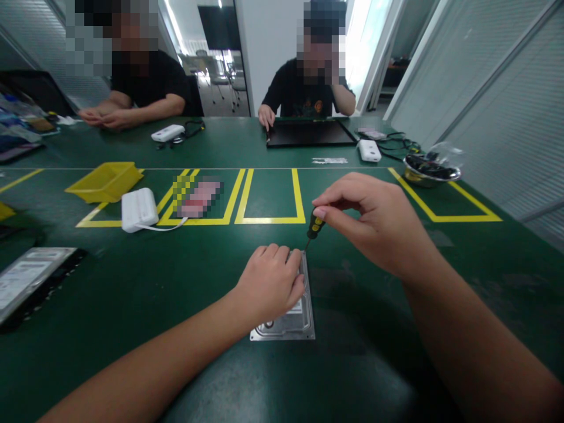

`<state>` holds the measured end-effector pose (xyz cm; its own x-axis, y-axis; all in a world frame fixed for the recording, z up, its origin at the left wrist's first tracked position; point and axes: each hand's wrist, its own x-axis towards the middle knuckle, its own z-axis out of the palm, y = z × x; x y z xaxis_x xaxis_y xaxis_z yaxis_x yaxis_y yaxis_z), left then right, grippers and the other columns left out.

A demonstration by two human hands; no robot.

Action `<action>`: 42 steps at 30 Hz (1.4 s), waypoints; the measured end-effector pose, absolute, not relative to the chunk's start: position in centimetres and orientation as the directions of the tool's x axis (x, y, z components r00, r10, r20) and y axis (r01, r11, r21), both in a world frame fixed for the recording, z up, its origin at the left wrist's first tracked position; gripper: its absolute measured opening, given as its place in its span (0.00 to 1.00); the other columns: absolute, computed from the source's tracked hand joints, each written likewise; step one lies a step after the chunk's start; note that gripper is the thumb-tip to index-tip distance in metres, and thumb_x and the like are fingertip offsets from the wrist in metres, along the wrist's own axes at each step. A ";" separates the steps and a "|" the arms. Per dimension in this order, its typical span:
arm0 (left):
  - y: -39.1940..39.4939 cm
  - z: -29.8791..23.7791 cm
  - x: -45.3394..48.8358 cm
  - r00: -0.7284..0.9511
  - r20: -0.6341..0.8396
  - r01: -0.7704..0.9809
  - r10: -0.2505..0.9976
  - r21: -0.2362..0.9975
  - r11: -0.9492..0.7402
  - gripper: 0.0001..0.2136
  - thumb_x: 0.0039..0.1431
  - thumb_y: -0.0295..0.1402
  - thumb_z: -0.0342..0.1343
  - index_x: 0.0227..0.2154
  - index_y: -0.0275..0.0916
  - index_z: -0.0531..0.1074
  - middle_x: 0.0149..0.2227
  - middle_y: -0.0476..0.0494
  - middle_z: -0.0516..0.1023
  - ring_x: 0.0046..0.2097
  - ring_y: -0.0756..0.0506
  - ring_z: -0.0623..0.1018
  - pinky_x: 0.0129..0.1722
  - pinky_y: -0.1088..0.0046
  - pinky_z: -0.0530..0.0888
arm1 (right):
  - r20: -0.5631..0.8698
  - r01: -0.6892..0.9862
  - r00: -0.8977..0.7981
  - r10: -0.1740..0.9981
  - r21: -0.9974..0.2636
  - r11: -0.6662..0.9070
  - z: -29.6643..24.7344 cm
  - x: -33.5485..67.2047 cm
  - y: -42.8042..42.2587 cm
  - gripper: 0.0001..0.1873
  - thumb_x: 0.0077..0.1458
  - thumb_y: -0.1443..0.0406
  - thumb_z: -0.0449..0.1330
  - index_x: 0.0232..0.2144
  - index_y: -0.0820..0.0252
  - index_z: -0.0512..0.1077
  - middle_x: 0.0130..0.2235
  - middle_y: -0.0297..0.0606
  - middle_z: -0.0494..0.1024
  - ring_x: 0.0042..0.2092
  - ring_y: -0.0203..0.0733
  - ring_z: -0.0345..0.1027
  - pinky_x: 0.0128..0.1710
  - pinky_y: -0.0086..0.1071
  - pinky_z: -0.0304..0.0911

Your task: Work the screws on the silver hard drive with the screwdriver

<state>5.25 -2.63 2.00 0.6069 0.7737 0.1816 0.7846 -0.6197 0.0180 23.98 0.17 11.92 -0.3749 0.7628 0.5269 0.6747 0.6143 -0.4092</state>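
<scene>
A silver hard drive (288, 326) lies flat on the green table in front of me. My left hand (271, 282) is closed over its far part, fingers curled across the top, and covers much of its face. Between thumb and fingertips of my right hand (370, 217) is a small screwdriver (315, 224) with a black and yellow handle. It tilts slightly, its thin shaft reaching down to the far right corner of the drive. Whether the tip sits in a screw is too small to tell.
Another hard drive (33, 273) with a white label lies at the left. Beyond my hands are a yellow bin (106, 181), a white power bank (139, 210) cabled to a phone (200, 198), and a metal bowl (432, 173) of parts. Two people sit opposite, one touching a black panel (311, 133).
</scene>
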 end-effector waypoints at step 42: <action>-2.6 2.0 5.3 0.606 0.180 0.786 0.775 0.015 -0.618 0.14 0.63 0.37 0.49 0.46 0.36 0.71 0.39 0.37 0.75 0.43 0.36 0.74 0.42 0.56 0.70 | 0.526 0.661 -0.405 0.747 -0.396 0.637 12.0 24.0 0.2 0.04 0.55 0.69 0.61 0.32 0.57 0.76 0.34 0.33 0.79 0.37 0.38 0.71 0.37 0.32 0.64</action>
<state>5.25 -2.63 1.99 0.6062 0.7747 0.1798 0.7858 -0.6184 0.0150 24.04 0.20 12.00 -0.4054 0.7474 0.5264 0.6610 0.6374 -0.3959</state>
